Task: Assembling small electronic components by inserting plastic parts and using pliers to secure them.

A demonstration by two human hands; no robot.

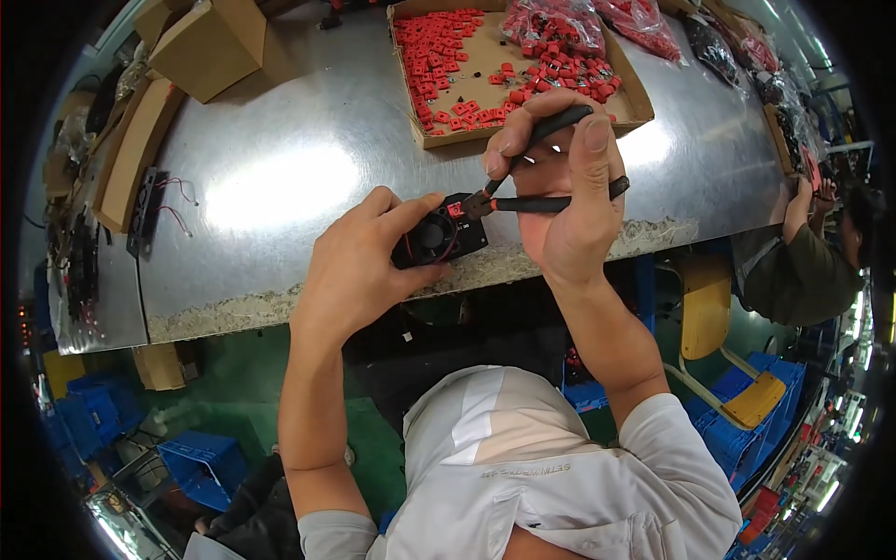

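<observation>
Left hand point(359, 247) pinches a black fan unit point(431, 239) between thumb and fingers, near the front edge of the metal bench point(271, 271). Right hand point(581, 201) has its fingers wrapped round the dark handles of the pliers point(537, 204); handles stand well apart, thumb lying across. Plier tips are at a small red part point(455, 210) on the unit's corner; can't tell if they actually bite it. Step in hand looks like plier work on that red part. Next move probably calls for a steady left pinch, tips lined up, then a controlled squeeze; a slip could nick the thin wire by the fan. Cardboard tray point(478, 70) of loose red pieces point(431, 61) sits beyond the hands, plastic bag point(553, 26) at its far side.
</observation>
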